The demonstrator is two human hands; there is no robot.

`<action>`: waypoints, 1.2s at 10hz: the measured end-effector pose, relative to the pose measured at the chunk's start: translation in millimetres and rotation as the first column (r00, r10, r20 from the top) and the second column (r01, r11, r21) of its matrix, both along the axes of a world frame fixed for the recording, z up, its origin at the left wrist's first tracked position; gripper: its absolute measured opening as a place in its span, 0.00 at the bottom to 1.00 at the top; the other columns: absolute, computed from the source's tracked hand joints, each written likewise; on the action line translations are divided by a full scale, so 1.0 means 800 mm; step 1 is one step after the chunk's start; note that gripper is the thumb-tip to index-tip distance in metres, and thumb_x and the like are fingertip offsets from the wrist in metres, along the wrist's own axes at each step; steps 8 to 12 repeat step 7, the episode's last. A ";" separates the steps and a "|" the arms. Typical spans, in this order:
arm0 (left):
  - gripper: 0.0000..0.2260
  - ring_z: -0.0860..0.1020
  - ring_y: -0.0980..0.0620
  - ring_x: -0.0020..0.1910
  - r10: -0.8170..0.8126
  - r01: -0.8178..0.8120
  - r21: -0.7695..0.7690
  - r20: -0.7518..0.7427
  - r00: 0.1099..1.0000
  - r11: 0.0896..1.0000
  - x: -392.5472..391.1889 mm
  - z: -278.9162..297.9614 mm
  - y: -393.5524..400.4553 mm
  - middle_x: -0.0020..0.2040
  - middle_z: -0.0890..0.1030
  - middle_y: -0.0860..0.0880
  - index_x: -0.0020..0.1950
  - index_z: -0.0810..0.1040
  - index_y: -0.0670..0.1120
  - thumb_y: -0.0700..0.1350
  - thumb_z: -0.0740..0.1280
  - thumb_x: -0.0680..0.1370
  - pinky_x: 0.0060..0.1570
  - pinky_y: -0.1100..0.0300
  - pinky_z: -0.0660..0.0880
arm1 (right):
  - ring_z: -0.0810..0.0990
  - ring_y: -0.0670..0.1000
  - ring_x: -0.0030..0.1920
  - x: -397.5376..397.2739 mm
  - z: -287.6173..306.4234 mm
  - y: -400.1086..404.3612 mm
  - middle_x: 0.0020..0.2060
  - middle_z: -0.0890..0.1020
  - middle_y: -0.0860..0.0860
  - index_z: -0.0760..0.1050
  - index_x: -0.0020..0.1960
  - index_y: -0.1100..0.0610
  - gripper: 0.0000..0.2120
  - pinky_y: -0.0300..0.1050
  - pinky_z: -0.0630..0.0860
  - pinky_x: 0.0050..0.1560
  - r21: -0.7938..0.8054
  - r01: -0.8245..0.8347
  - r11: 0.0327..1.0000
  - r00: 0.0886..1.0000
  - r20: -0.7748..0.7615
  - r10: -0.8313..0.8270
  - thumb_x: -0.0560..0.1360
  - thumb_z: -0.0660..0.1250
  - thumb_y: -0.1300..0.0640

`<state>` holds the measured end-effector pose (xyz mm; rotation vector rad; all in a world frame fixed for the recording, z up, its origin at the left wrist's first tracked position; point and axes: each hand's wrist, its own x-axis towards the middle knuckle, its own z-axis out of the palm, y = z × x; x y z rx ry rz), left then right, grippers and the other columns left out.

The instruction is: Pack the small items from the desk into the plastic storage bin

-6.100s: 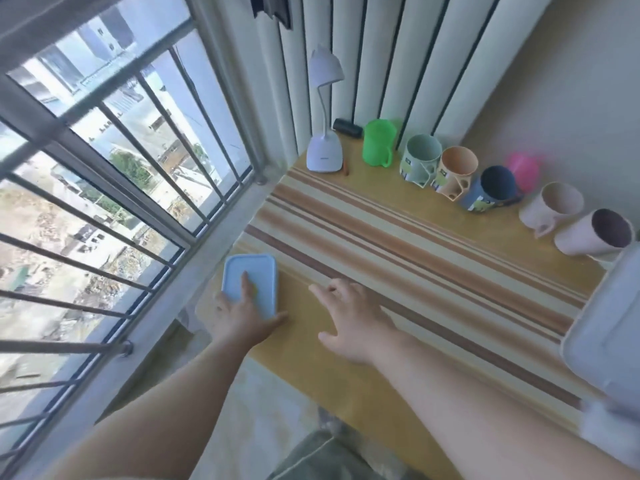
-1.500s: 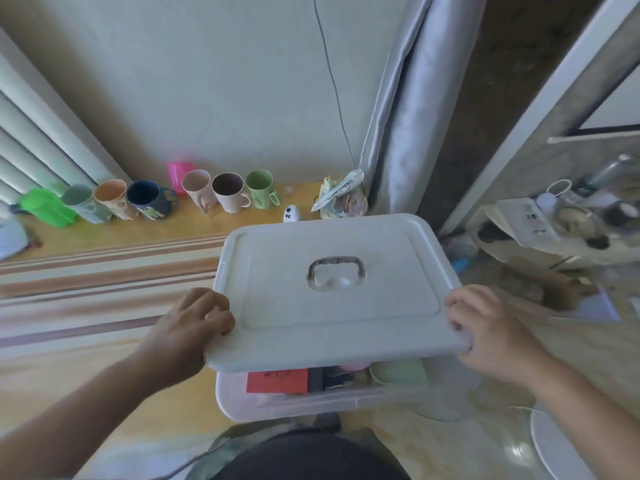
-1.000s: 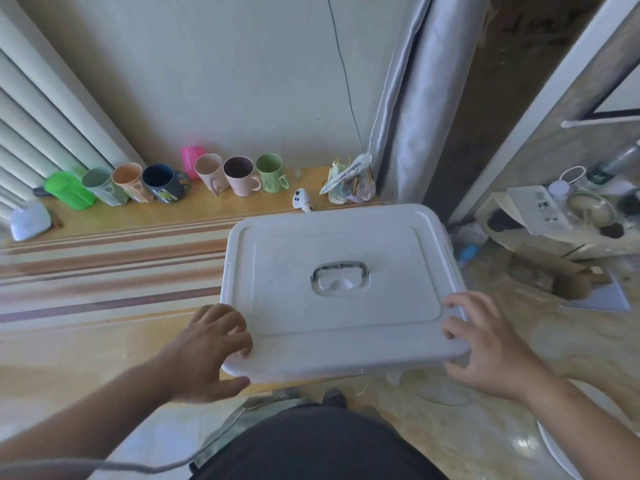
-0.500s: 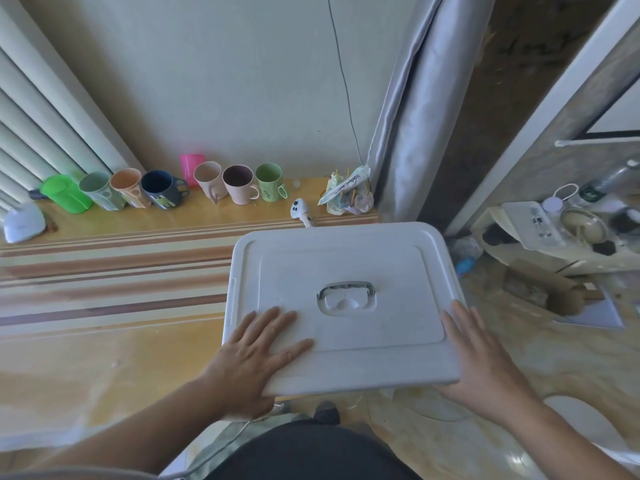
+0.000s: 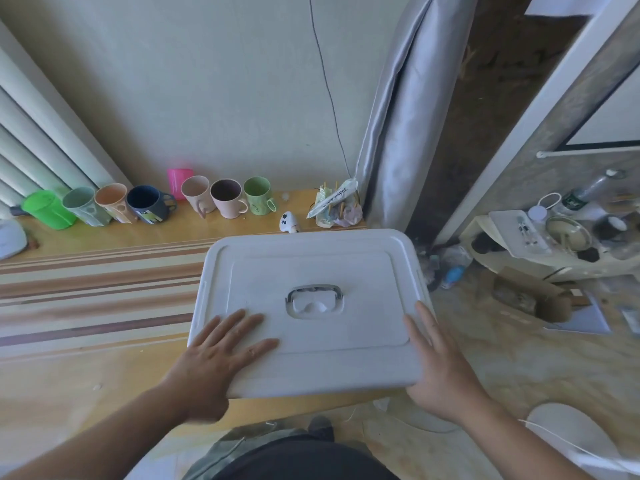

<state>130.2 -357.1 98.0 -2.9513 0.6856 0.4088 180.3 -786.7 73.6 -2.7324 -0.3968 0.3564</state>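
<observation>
Nearest us, at six o'clock: our left hand [image 5: 221, 355], open, fingers spread, palm flat on the lid's near-left corner. Our right hand [image 5: 438, 368], also open and gripping nothing, lies along the lid's right edge at four o'clock.

Beneath both: white storage bin lid [image 5: 311, 271], rectangular, with a recessed fold-down handle [image 5: 314, 300] at its centre. It covers the plastic storage bin, whose walls we cannot see, at the right end of the desk [image 5: 104, 341]. We judge the lid stiff, smooth and somewhat slippery; the packed bin may be fairly heavy. Best hold: the two short sides under the rim, or the centre handle for the lid alone.

Farther, ten to twelve o'clock along the wall: a row of mugs [image 5: 227, 197], a green cup [image 5: 46, 209], a pink cup [image 5: 179, 181].

Just beyond the lid's far edge: a small white figurine [image 5: 288, 221] and a wipes packet [image 5: 334, 199], both still unpacked.
</observation>
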 end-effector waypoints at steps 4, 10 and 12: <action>0.52 0.39 0.41 0.82 0.112 -0.111 0.014 -0.050 0.992 0.994 0.018 0.000 0.031 0.84 0.41 0.50 0.82 0.40 0.65 0.48 0.68 0.65 0.79 0.38 0.48 | 0.50 0.57 0.83 0.032 -0.006 0.041 0.82 0.34 0.38 0.42 0.82 0.42 0.52 0.57 0.69 0.75 -0.037 -0.018 0.999 0.999 -0.030 0.017 0.64 0.67 0.48; 0.19 0.76 0.64 0.61 0.264 -0.354 -0.274 -0.316 0.911 0.894 0.088 0.096 0.048 0.65 0.78 0.64 0.67 0.74 0.68 0.62 0.68 0.76 0.65 0.59 0.73 | 0.59 0.48 0.81 0.085 0.082 0.053 0.83 0.55 0.38 0.60 0.82 0.42 0.50 0.50 0.64 0.76 -0.149 -0.076 0.986 0.989 -0.139 0.055 0.66 0.65 0.22; 0.19 0.76 0.64 0.61 0.264 -0.354 -0.274 -0.316 0.911 0.894 0.088 0.096 0.048 0.65 0.78 0.64 0.67 0.74 0.68 0.62 0.68 0.76 0.65 0.59 0.73 | 0.59 0.48 0.81 0.085 0.082 0.053 0.83 0.55 0.38 0.60 0.82 0.42 0.50 0.50 0.64 0.76 -0.149 -0.076 0.986 0.989 -0.139 0.055 0.66 0.65 0.22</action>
